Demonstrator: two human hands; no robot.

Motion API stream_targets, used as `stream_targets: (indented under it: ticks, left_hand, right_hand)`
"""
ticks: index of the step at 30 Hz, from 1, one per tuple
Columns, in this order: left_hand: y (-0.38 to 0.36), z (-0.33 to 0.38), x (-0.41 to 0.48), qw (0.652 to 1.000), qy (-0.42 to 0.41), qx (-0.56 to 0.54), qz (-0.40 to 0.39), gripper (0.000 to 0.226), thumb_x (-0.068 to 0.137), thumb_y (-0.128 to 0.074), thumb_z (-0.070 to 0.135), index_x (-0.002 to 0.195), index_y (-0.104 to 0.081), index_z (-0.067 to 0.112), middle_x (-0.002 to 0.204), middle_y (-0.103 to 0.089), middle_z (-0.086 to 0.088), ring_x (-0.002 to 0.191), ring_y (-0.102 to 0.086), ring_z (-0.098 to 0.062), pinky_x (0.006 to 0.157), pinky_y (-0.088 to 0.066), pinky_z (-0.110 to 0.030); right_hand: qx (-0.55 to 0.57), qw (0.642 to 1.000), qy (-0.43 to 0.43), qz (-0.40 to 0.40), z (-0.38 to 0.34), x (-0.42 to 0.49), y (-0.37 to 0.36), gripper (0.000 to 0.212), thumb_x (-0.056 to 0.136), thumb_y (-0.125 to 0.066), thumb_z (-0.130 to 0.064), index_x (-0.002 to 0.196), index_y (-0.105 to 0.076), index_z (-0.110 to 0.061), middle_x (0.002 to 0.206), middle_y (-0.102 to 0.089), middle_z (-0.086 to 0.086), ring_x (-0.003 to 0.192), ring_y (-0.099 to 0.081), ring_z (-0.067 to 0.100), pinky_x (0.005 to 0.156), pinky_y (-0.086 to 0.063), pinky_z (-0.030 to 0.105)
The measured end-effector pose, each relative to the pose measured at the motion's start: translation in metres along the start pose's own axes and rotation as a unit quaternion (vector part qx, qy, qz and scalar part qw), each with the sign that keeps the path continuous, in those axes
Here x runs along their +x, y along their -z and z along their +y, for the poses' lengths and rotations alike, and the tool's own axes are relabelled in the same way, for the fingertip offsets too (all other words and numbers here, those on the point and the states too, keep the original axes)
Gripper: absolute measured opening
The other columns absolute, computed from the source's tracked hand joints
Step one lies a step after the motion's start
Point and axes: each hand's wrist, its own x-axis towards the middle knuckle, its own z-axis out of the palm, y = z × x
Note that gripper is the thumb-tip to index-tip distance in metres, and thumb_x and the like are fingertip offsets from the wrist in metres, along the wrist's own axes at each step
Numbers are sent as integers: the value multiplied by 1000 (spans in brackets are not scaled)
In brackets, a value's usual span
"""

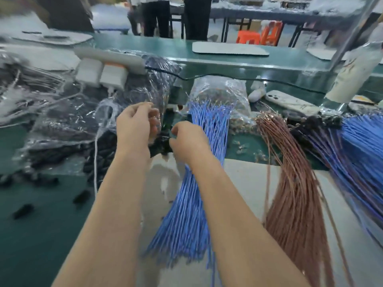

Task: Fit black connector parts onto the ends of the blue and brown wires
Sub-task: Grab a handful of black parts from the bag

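Note:
A bundle of blue wires (186, 204) lies down the middle of the table, and a bundle of brown wires (294, 193) lies to its right. Black connector parts (160, 145) are heaped at the mouth of a clear plastic bag (132, 83). My left hand (133, 125) has its fingers curled round the edge of that bag, and some fingers show through the plastic. My right hand (187, 139) is just right of it, beside the blue wire ends, with curled fingertips pinching a black connector part at the heap. The frame is blurred by motion.
A second blue bundle with black ends (356, 154) lies at the far right. Loose black parts (22, 211) dot the green table at the left. Behind are a power strip with chargers (107, 75), a phone (290, 102), a bag of small metal pieces (223, 94) and standing people (157, 15).

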Motion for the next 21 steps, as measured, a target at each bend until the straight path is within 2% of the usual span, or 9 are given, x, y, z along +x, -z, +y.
stream_targets:
  ticks: [4, 8, 10, 13, 15, 17, 21]
  left_hand:
    - [3, 2, 4, 1000, 1, -4, -6, 17, 92, -52, 14, 79, -59, 22, 64, -63, 11, 51, -51, -1, 49, -42, -15]
    - [0, 0, 6, 1000, 4, -2, -9, 16, 92, -52, 15, 80, -60, 22, 67, -65, 10, 57, -52, -3, 52, -44, -16]
    - [-3, -1, 6, 1000, 5, 0, -16, 15, 92, -52, 15, 82, -60, 21, 69, -65, 9, 58, -52, -4, 51, -43, -16]
    - [-6, -4, 7, 1000, 9, 4, -26, 15, 93, -51, 15, 83, -60, 21, 72, -66, 9, 61, -52, -5, 51, -43, -17]
    - [-9, -6, 8, 999, 13, -1, -29, 16, 93, -51, 14, 81, -60, 21, 71, -66, 9, 59, -52, -4, 49, -43, -17]
    - [-12, -7, 7, 999, 15, -5, -28, 18, 93, -51, 14, 79, -60, 21, 65, -66, 11, 54, -52, -2, 48, -43, -16]
    - [-15, -9, 7, 999, 13, -11, -32, 18, 92, -51, 12, 79, -60, 19, 65, -66, 9, 53, -52, -3, 48, -43, -15]
  right_hand:
    - [16, 999, 23, 22, -10, 5, -3, 33, 89, -47, -9, 118, -61, -16, 118, -62, 10, 110, -52, 33, 91, -47, 40]
    - [12, 999, 16, -30, -16, 16, -3, 32, 88, -46, -5, 114, -63, -14, 114, -62, 14, 107, -54, 34, 92, -48, 44]
    - [21, 998, 21, -53, -15, 20, -2, 27, 90, -49, -9, 113, -63, -10, 113, -64, 15, 105, -57, 34, 91, -49, 40]
    - [19, 996, 26, -87, -12, 24, 2, 20, 90, -54, -13, 107, -62, -5, 101, -64, 13, 93, -60, 29, 72, -46, 30]
    - [14, 996, 12, -90, -13, 25, 3, 10, 88, -56, -13, 95, -58, -6, 92, -59, 10, 85, -56, 28, 66, -40, 29]
    - [11, 997, -8, -70, -16, 26, 1, 5, 89, -53, -14, 89, -49, -11, 94, -57, 10, 84, -52, 28, 67, -39, 30]
    - [31, 999, -24, -32, -17, 24, -7, 24, 92, -50, -19, 113, -47, -10, 117, -59, 11, 107, -56, 31, 85, -45, 37]
